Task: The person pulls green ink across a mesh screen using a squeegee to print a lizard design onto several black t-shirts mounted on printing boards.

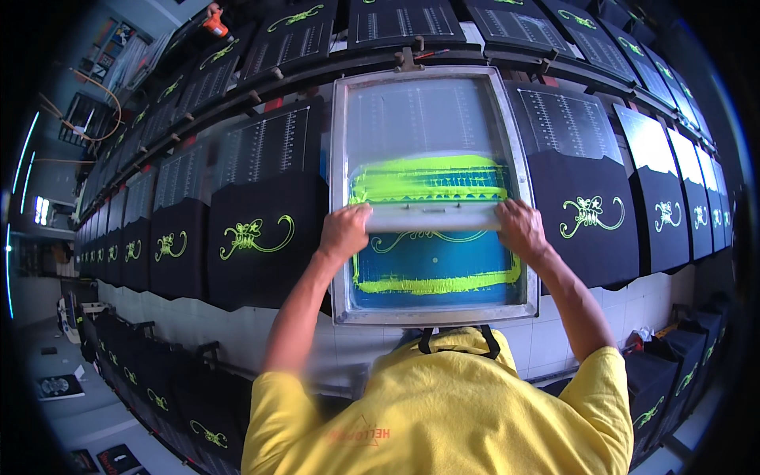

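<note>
Yellow shirt (443, 412) nearest; left fingers (361, 213) and right fingers (507, 211) clasp a squeegee (434, 218); lime ink (431, 165) lies inside the screen frame (435, 318).

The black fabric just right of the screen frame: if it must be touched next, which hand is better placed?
Probably the right hand: it holds the squeegee by its right end, nearer that black fabric. The left hand holds the other end, across the screen frame.
</note>
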`<state>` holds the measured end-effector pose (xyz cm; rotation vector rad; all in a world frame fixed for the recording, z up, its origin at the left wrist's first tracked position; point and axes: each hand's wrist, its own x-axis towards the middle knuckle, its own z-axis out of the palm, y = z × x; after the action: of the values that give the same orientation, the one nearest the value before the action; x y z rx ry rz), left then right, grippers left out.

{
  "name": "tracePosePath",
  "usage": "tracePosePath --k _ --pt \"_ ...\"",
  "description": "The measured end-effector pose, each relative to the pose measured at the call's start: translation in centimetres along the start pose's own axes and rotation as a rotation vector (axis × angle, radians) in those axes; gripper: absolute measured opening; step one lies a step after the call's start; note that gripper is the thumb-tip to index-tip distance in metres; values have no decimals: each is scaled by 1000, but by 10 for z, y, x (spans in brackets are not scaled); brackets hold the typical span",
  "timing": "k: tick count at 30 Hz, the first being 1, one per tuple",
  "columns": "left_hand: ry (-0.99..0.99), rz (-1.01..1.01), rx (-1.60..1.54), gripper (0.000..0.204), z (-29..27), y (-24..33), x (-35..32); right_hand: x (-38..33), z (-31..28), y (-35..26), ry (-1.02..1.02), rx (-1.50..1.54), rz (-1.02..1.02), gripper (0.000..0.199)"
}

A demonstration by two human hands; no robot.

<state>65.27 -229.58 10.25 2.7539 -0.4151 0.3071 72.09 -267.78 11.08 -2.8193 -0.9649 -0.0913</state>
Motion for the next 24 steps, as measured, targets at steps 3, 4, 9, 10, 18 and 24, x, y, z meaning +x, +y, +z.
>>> tracePosePath --k 3,4,9,10,18,24 --pt "-116 -77 10 23 -8 -13 31 35 -7 16 -4 21 3 22" --pt "-173 -107 19 26 -12 -16 41 44 -12 20 -24 21 4 18" --pt "-312 -146 48 22 -33 -16 66 63 -42 21 -117 29 98 13" --pt "-248 -132 43 20 -39 -15 67 63 -51 18 -118 19 98 13" --pt "-74 -53 9 26 -60 36 -17 -23 -63 -20 31 41 -4 18" --pt "-28 -28 2 31 -43 74 -109 -112 -39 -65 49 74 -2 31"
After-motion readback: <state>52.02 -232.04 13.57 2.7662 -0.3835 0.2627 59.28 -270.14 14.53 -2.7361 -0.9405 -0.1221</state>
